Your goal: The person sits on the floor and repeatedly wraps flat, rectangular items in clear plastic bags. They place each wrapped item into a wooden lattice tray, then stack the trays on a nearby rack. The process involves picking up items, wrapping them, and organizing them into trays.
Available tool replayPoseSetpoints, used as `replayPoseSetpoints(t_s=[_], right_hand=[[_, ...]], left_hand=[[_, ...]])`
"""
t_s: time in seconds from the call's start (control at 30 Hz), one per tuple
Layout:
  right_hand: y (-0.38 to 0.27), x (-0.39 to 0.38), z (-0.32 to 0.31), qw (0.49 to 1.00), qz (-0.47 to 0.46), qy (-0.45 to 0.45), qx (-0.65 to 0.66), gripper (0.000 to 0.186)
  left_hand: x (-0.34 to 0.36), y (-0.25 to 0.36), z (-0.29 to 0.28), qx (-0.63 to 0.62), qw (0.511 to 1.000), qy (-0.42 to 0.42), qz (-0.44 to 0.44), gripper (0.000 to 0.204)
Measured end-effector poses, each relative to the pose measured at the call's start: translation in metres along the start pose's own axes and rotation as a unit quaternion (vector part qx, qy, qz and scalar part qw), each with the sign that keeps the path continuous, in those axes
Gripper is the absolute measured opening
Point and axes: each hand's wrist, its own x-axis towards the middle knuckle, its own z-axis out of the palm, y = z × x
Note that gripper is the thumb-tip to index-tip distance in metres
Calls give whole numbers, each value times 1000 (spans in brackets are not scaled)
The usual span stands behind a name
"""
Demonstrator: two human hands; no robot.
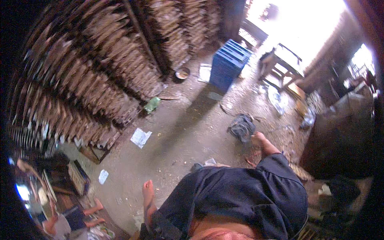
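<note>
While blur softens the whole view, the right hand (259, 139) sits right at the near edge of a crumpled, dark grey plastic bag (241, 127), fingers bunched and small in the picture; whether they pinch it or merely overlap it, I cannot tell. That bag shows ahead of the body and to the right, against the littered grey floor (176, 148). Over to the left hand (148, 188), well apart from the bag, hanging beside the loose, dark navy garment (240, 184), and its finger posture is too blurred to call!

Moving outward now: a creased white paper sheet (141, 138) lies ahead of the left hand, with a crumpled green plastic piece (152, 105) farther on, near tall stacks of rough brown slats (116, 76). Beyond the bag stands a tall blue plastic crate (230, 66), a round, pale-rimmed bowl (183, 73) to its left, a dark wooden stool-like frame (280, 70) to its right. And down at lower left, another person (64, 224), bare legs stretched toward the floor.
</note>
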Motion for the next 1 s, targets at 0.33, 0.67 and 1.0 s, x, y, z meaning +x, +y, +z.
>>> replayPoseSetpoints(t_s=[0.33, 0.67, 1.0], right_hand=[[80, -179, 139, 922, 316, -108, 197, 53], [13, -131, 104, 885, 318, -134, 313, 47], [-37, -50, -22, 787, 285, 149, 526, 59]], left_hand=[[96, 64, 47, 339, 887, -315, -3, 38], [253, 152, 103, 464, 810, -341, 113, 34], [445, 349, 244, 575, 666, -352, 320, 47]])
